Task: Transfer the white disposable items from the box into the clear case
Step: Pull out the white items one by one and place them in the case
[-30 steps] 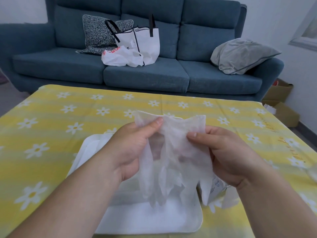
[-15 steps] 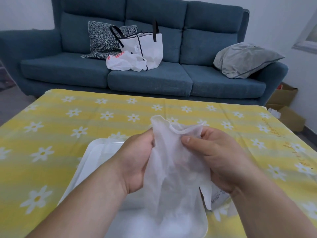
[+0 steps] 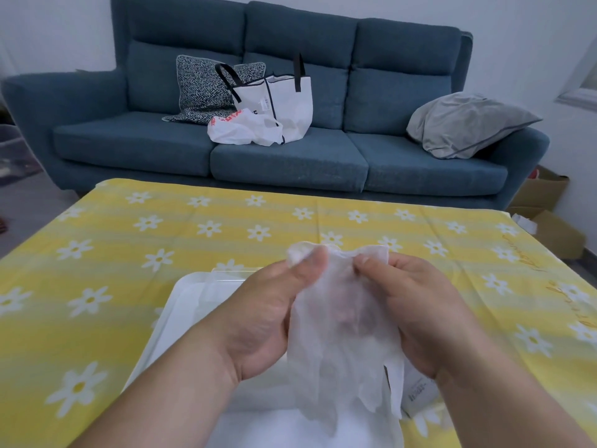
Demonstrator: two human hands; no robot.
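Where fingers [image 3: 307, 270] pinch, gloves [image 3: 342, 350] hang below

A blue sofa [image 3: 290, 163] holds 2 cushions, a white tote bag [image 3: 284, 105] and a plastic bag [image 3: 242, 130].

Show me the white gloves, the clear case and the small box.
white gloves [image 3: 342, 321]: head view, middle of the hanging bunch.
clear case [image 3: 190, 299]: head view, bare far-left part near its rim.
small box [image 3: 420, 394]: head view, printed side at lower right.
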